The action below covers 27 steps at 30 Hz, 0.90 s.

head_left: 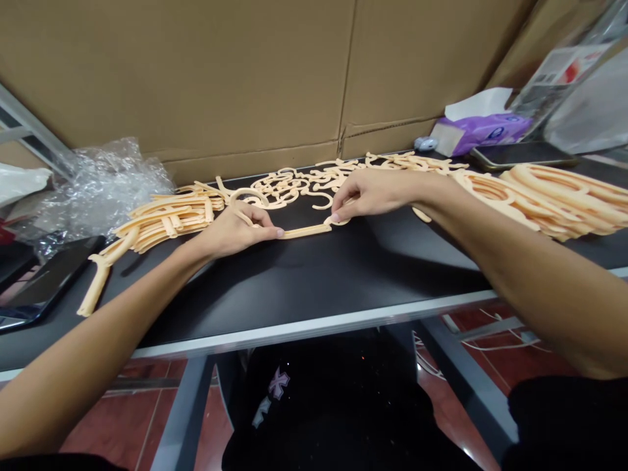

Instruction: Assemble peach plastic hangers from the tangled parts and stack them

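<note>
My left hand [238, 230] is closed around a cream plastic hanger part, whose straight bar [307, 231] sticks out to the right just above the black tabletop. A curved section [250, 194] shows above my left fingers. My right hand [367, 193] pinches a small cream piece [338, 222] at the right end of that bar. My fingers partly cover this piece, so its full shape is hidden. Behind both hands lies a loose spread of cream plastic hooks [284, 186].
Stacked cream hanger pieces [171, 216] lie left, with a jointed piece [101, 275] nearer me. More hanger parts [564, 196] are piled right. Crumpled clear plastic [108, 190], a dark tablet [44, 284], a purple tissue pack [490, 131] and a phone [523, 155] flank them. Cardboard [196, 78] stands behind.
</note>
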### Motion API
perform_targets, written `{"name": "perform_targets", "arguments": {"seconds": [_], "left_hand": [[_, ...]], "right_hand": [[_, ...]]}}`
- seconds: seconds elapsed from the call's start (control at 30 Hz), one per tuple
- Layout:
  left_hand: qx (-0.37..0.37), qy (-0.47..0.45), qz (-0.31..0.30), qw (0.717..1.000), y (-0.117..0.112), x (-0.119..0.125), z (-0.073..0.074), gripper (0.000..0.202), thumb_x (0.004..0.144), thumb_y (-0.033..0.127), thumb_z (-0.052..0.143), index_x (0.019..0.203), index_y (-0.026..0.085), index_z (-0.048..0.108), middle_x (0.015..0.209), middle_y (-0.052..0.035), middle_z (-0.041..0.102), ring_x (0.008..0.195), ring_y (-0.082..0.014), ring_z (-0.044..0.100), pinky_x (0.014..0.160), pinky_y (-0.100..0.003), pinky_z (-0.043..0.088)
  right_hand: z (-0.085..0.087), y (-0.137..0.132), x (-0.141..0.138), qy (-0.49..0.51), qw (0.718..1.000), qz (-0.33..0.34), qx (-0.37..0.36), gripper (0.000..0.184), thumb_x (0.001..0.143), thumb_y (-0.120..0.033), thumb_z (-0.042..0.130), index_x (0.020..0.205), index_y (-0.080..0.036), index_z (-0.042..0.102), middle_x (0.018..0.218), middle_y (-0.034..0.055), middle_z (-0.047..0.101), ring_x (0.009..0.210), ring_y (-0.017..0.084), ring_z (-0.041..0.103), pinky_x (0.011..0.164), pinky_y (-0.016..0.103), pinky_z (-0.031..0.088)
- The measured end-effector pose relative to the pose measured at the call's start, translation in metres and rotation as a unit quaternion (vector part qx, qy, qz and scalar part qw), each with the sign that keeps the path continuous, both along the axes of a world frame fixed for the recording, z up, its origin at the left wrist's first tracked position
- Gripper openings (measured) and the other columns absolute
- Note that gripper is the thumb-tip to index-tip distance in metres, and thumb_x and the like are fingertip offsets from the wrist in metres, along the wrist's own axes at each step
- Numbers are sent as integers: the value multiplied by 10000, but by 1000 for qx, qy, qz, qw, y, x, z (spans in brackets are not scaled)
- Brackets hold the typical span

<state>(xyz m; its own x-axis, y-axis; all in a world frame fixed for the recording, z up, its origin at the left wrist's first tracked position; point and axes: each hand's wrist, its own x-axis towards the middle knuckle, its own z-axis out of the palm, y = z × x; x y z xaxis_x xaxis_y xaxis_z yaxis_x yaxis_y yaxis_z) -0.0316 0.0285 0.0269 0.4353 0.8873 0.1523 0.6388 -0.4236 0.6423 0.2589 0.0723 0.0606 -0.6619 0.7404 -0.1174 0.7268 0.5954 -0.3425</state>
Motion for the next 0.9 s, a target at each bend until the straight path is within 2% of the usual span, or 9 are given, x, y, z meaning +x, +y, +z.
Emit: {"name": "perform_targets", "arguments": {"seconds": [0.27,0.5,0.7,0.9], "left_hand": [[-17,5,16,1000,-1,2,2,290,733,452,779,643,178,748,528,27,560,509,-85,384,485,-251,243],[-21,0,23,1000,-1,1,0,348,727,495,772,650,157,751,527,11,553,500,-89,378,475,-260,235],[-13,-1,34,999,-2,-1,-2,355,726,500,789,666,151,756,568,-6,595,531,-99,423,478,-243,254],[-15,3,28,1000,-2,-1,1,353,734,494,796,648,154,751,541,2,578,512,-90,403,462,-235,243]], "right_hand": [[-4,0,-3,-18,999,-21,16,248,866,-389,709,951,-217,864,857,32,797,756,187,666,714,329,471],[1,-12,-6,-11,999,-11,38,248,881,-389,697,928,-205,857,881,49,803,753,188,672,710,332,471],[0,-8,-7,-29,1000,-1,11,259,874,-364,678,947,-199,864,830,36,794,710,175,650,691,320,459],[-1,-9,-7,-28,999,-9,22,240,868,-335,693,944,-190,868,836,39,803,719,174,661,698,315,472]]}}
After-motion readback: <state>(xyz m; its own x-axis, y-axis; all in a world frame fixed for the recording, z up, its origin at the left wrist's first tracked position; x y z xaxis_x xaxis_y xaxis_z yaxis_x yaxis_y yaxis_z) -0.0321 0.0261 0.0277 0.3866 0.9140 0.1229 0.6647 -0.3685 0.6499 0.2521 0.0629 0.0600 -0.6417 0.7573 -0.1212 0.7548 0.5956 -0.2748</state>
